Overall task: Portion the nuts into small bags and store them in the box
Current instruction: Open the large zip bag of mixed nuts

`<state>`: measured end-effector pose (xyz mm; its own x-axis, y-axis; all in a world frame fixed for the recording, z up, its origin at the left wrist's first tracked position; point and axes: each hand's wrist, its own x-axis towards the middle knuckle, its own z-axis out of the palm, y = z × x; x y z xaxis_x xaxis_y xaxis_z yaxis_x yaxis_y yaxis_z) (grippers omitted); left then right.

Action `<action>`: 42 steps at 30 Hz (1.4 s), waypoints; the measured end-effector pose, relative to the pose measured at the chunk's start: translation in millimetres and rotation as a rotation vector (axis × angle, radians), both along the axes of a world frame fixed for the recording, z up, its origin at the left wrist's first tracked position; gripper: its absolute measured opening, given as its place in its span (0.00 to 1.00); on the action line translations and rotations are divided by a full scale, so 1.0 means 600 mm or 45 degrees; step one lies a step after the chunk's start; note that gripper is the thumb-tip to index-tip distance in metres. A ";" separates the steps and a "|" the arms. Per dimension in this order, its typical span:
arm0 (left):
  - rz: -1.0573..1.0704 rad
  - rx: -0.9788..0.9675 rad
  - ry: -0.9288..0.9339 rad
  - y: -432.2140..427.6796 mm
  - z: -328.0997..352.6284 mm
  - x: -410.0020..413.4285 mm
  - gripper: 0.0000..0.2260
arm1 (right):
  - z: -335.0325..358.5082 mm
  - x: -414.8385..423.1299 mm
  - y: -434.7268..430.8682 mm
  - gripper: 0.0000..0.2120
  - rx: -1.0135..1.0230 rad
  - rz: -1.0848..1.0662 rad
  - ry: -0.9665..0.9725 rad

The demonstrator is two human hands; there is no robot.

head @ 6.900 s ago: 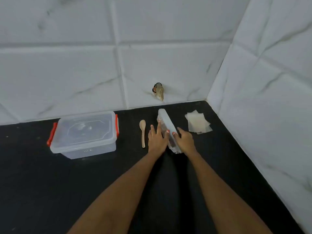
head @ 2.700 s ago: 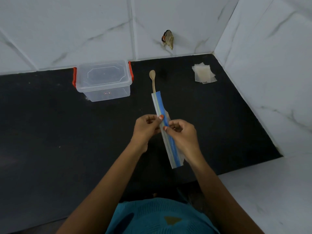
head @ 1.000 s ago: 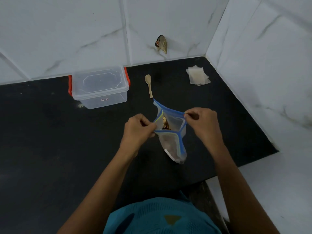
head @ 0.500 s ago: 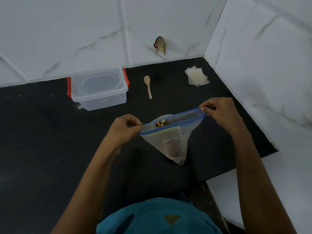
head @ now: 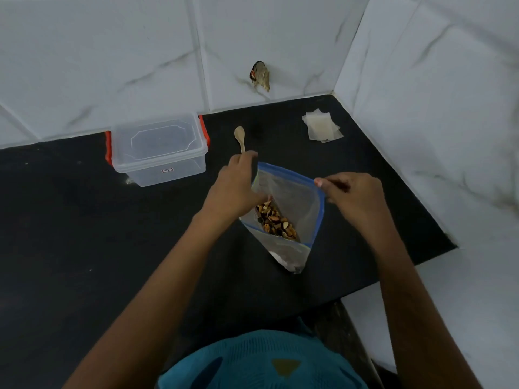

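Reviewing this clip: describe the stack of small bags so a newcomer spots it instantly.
Start at the black counter where the two tiled walls meet. Near that corner, right of the wooden spoon, lies the stack of small bags. It alone is a flat, pale, translucent pile, slightly fanned.

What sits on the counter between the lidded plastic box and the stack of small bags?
Head view: a wooden spoon lies between the box and the small bags, its handle end behind the left hand.
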<state>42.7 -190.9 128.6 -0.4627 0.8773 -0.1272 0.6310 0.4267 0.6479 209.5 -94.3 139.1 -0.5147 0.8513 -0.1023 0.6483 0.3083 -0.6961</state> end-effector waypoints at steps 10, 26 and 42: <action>0.000 0.119 0.224 0.040 -0.016 -0.017 0.10 | -0.016 0.027 -0.095 0.18 -0.404 -0.016 -0.334; 0.202 0.177 0.100 -0.065 0.016 0.011 0.06 | 0.009 0.005 0.015 0.08 0.023 -0.116 -0.231; 0.264 0.156 -0.066 -0.068 -0.026 0.030 0.04 | -0.036 0.036 -0.027 0.02 -0.191 -0.283 0.069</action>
